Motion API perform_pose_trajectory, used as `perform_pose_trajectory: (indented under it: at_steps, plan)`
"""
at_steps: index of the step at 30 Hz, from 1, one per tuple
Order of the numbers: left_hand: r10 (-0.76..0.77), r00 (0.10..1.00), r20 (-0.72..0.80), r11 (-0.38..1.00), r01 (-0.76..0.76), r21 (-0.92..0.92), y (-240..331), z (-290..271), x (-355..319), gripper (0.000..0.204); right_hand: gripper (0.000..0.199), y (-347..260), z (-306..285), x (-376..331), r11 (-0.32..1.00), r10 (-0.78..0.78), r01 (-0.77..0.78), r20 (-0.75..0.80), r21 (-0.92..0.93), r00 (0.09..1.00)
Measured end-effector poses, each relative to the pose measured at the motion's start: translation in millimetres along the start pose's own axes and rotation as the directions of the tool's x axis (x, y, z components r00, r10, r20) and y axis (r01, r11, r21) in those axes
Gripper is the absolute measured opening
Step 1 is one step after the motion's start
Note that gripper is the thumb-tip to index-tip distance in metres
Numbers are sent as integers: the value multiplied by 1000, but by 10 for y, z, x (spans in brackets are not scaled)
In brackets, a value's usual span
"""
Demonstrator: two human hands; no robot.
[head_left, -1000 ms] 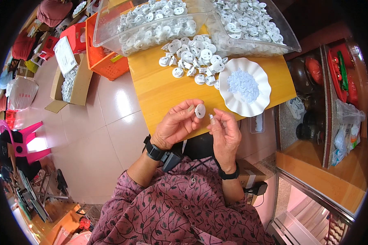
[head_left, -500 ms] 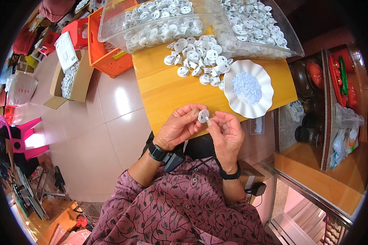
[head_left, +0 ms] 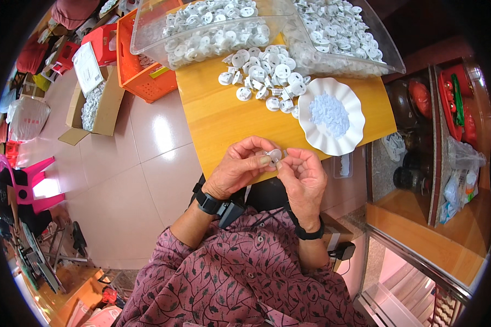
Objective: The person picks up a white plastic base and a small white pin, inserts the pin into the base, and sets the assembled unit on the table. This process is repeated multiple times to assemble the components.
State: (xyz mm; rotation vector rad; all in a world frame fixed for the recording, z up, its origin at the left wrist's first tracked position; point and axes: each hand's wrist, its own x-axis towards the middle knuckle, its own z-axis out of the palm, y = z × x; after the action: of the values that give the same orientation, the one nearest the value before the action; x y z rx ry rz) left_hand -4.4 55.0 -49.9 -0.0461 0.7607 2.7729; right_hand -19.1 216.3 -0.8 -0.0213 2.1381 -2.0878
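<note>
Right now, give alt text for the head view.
The left hand holds a white disc, the right hand at its edge. A yellow table bears loose parts and a wavy plate of pale bits, with clear bins beyond.

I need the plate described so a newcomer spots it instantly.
Find the yellow table. Toward its right side, beyond the right hand, sits a white plate. Unlike the clear bins behind it, its rim is scalloped.
</note>
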Motion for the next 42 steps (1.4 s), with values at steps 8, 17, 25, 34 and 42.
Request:
perform_pose_trajectory:
  at_steps: [8,17,25,34,42]
  plan:
    - [0,1000,1,1000,0,31,16,37,-17,24,26,-3,-12,-16,999,-18,18,-1,-46,1000]
    - [27,999,-46,999,-25,38,10,14,-11,25,13,63,-80,-45,994,-11,16,44,-111,999]
    - [24,998,-50,999,-22,39,11,4,-12,24,10,20,-74,-41,996,-26,29,36,-82,999]
    - [19,999,-41,999,-17,37,18,19,-33,24,19,39,1,-57,999,-44,44,-53,4,998]
    - [33,999,-18,999,-32,34,11,-1,-38,26,21,41,42,-35,999,-39,39,-60,13,997]
